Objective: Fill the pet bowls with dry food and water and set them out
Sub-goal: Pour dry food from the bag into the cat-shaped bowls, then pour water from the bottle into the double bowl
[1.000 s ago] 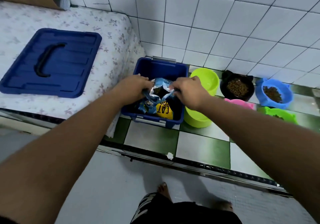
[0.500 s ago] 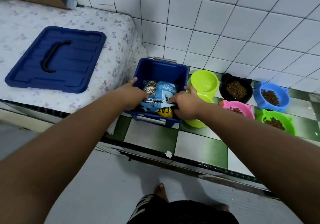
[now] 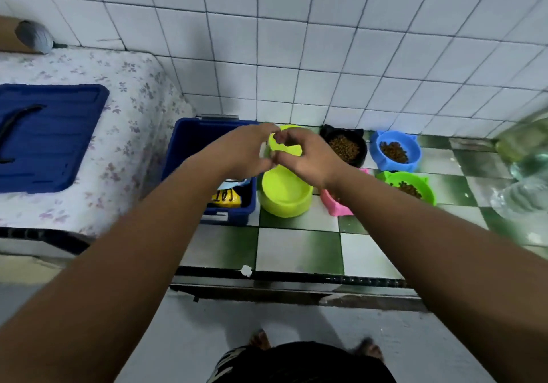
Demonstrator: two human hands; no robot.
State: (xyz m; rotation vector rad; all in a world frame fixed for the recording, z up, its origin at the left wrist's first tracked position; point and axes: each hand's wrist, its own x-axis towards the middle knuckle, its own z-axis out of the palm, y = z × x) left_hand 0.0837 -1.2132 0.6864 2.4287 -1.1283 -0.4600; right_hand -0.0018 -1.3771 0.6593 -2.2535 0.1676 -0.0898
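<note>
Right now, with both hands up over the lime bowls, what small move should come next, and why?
Probably reach the right hand toward the clear containers at right: both lime bowls look empty, the black bowl, blue bowl and green bowl already hold kibble, and the cat food bag sits in the blue bin.

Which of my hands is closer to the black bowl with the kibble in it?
Right. Your right hand hovers just left of the black bowl; your left hand is farther left, near the blue bin.
</note>
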